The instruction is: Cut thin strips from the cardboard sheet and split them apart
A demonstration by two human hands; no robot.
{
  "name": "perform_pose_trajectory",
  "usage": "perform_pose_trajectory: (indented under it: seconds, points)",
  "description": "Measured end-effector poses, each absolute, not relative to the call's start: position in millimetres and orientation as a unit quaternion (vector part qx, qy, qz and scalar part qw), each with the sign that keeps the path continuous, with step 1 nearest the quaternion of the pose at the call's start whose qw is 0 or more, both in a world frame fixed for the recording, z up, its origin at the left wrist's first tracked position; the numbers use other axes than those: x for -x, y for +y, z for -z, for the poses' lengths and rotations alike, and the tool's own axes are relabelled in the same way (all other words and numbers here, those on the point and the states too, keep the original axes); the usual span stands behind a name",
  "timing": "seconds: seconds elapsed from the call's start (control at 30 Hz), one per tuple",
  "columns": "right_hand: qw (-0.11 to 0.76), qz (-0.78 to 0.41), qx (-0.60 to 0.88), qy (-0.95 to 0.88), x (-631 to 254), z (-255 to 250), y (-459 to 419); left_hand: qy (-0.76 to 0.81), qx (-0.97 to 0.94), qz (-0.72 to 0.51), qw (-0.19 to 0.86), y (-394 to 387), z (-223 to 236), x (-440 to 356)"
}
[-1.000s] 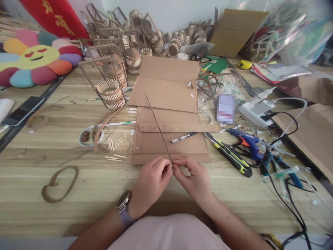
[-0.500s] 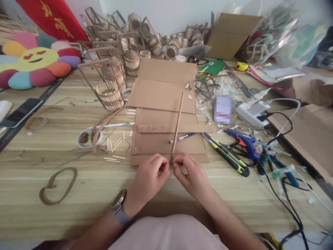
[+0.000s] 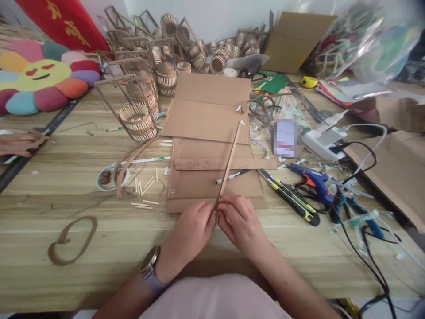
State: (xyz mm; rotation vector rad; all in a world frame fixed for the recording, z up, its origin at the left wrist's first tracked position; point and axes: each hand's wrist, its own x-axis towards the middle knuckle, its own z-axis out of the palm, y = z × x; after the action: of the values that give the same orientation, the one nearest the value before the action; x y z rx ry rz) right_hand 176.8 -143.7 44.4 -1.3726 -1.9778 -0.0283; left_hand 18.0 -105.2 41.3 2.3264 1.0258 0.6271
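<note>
A long, narrow cardboard strip [image 3: 229,161] slants up and away over the stacked cardboard sheets [image 3: 206,116], its corrugated edge showing. My left hand [image 3: 195,230] pinches its near end from the left, fingers closed. My right hand [image 3: 242,223] is closed on the same end from the right, fingertips almost meeting those of the left. A wider cardboard strip [image 3: 199,164] lies crosswise under the held one, with a pen [image 3: 232,176] just in front. To the right of my hands rests a yellow-and-black utility knife [image 3: 292,199].
Glue gun [image 3: 308,181], pliers [image 3: 365,217] and power strip [image 3: 323,146] with cables lie right. Left are small sticks [image 3: 144,186], a tape roll [image 3: 113,177] and a curled strip [image 3: 73,241]. Small stick baskets [image 3: 137,122] stand behind. Another person's hand [image 3: 16,144] reaches in at far left.
The held strip's far end has swung slightly right, and my fingers have shifted at its near end. Another person's hand has come in at far left, where a loose curled strip lay.
</note>
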Motion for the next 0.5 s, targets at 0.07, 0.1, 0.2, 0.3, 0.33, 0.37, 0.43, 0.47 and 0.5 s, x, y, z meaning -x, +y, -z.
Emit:
perform_pose_trajectory:
  seconds: [0.07,0.1,0.2,0.3,0.33,0.37,0.43,0.47,0.5]
  points:
    - [0.358,0.008,0.529,-0.769,-176,-44,-144,0.377,-0.865,-0.233,0.237,-107,-39,-19]
    - [0.360,0.003,0.525,-0.771,-176,-44,-144,0.375,-0.869,-0.238,0.219,-107,-39,-19]
    - [0.362,-0.022,0.513,-0.778,-176,-47,-143,0.361,-0.880,-0.253,0.177,-109,-38,-19]
    - [0.368,-0.053,0.505,-0.779,-181,-50,-142,0.343,-0.886,-0.260,0.172,-108,-39,-18]
    - [0.370,-0.065,0.503,-0.778,-183,-52,-142,0.334,-0.889,-0.261,0.175,-107,-39,-18]
    - [0.372,-0.076,0.501,-0.778,-186,-53,-142,0.324,-0.892,-0.259,0.178,-106,-39,-17]
    - [0.371,-0.096,0.495,-0.780,-190,-54,-141,0.302,-0.899,-0.259,0.181,-103,-39,-16]
    - [0.369,-0.105,0.492,-0.781,-192,-55,-140,0.293,-0.902,-0.258,0.183,-102,-39,-15]
    - [0.369,-0.112,0.489,-0.782,-194,-56,-140,0.289,-0.903,-0.258,0.186,-101,-40,-15]
